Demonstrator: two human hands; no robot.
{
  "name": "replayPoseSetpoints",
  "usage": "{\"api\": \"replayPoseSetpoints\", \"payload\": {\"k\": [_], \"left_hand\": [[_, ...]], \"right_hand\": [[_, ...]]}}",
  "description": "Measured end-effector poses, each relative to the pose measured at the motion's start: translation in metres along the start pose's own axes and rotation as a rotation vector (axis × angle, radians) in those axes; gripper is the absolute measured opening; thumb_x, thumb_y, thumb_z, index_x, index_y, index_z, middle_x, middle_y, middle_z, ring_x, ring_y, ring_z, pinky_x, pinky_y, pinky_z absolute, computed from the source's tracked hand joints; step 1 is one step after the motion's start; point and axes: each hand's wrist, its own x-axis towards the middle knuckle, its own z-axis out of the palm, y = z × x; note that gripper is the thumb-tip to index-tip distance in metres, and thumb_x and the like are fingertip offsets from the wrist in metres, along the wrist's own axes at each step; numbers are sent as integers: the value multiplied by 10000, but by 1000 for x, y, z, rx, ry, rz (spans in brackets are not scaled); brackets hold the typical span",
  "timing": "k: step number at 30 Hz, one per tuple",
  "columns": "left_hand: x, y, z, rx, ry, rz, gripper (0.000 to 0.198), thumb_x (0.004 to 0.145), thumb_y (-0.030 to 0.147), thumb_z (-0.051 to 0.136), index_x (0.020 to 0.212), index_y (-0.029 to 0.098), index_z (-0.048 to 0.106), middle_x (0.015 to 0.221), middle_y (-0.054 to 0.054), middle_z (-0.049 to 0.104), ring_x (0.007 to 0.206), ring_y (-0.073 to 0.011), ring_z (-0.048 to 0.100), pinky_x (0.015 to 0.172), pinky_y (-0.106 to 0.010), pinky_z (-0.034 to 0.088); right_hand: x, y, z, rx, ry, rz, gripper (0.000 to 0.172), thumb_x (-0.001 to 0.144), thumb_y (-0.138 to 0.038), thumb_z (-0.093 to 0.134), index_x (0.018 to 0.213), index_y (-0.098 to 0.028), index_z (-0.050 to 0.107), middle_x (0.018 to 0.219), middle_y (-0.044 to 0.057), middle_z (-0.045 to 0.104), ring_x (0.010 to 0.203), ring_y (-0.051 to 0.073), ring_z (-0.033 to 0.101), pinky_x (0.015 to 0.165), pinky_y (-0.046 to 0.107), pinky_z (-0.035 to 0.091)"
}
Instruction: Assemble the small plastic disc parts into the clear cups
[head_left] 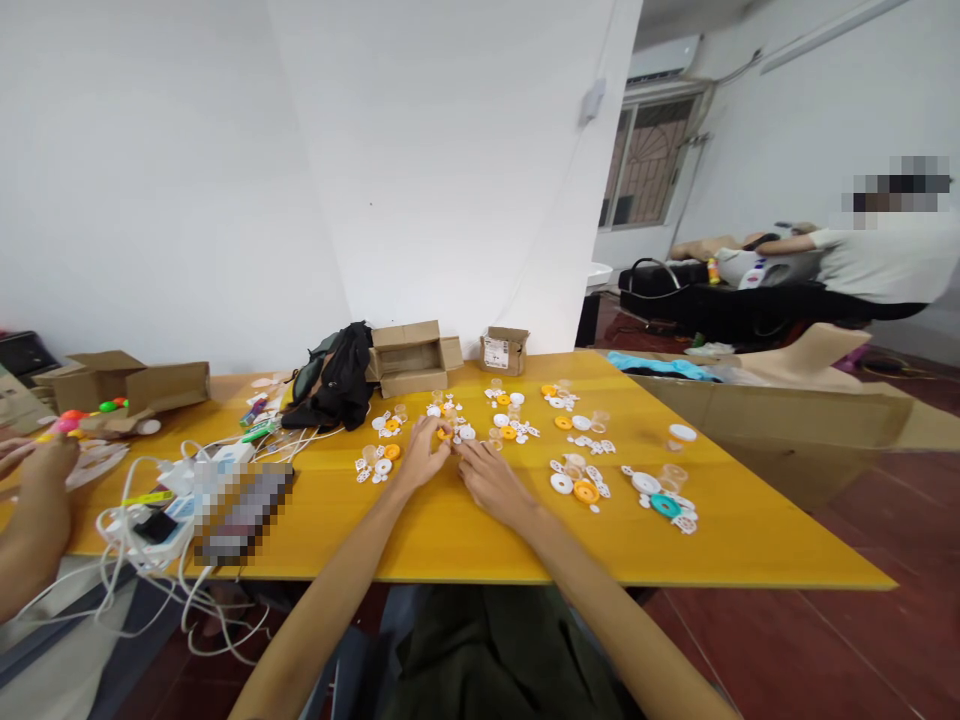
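Observation:
Both my arms reach forward over a yellow table (465, 540). My left hand (421, 452) is curled, its fingertips pinched on a small orange plastic part (444, 434). My right hand (491, 480) lies beside it with fingers stretched toward a small white part (465, 433), touching or nearly touching the left fingertips. Around the hands lie several groups of small white and orange discs and gear-like pieces, such as an orange disc (586, 491), and clear little cups (674, 473). A teal disc (665, 505) lies to the right.
Open cardboard boxes (409, 357) and a black cloth (337, 385) stand at the table's back. White cables (161, 500) and chargers crowd the left, where another person's hand (41, 480) rests. A large cardboard box (787, 420) stands right; a person sits far right.

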Motion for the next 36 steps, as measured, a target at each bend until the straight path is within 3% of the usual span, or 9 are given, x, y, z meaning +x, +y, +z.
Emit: {"api": "replayPoseSetpoints", "payload": {"k": [5, 10, 13, 20, 36], "left_hand": [[-1, -1, 1, -16, -53, -2, 187, 805, 107, 551, 935, 225, 614, 989, -42, 668, 1005, -247, 586, 957, -413, 470], [-5, 4, 4, -41, -192, 19, 282, 809, 151, 627, 1073, 250, 627, 1093, -55, 655, 1098, -270, 564, 1017, -429, 448], [-7, 6, 8, -39, -253, 27, 291, 811, 193, 676, 1092, 251, 627, 1108, -65, 646, 1101, -274, 559, 1014, -426, 450], [-9, 1, 15, -22, -270, -1, 259, 826, 282, 708, 1069, 245, 627, 1076, -62, 614, 1034, -267, 573, 1003, -448, 463], [-7, -2, 17, -79, -269, 59, 164, 806, 173, 734, 955, 220, 683, 1032, -52, 682, 1080, -245, 568, 1003, -392, 443]], "right_hand": [[-4, 7, -4, 119, 105, 129, 259, 943, -90, 479, 1014, -242, 676, 1188, 99, 662, 1107, 268, 590, 970, 485, 487], [-9, 20, -10, 148, 176, 278, 246, 947, -111, 467, 919, -262, 659, 1131, 87, 669, 1056, 269, 597, 925, 466, 508], [-9, 21, -10, 166, 152, 273, 249, 943, -103, 463, 889, -255, 652, 1093, 85, 669, 1040, 261, 599, 915, 447, 514], [-7, 17, -10, 171, 122, 231, 250, 967, -118, 450, 915, -252, 655, 1083, 77, 667, 1030, 247, 596, 921, 438, 507], [-7, 20, -4, 204, 166, 178, 226, 944, -115, 502, 866, -239, 674, 1084, 92, 659, 1018, 263, 582, 880, 424, 513]]}}
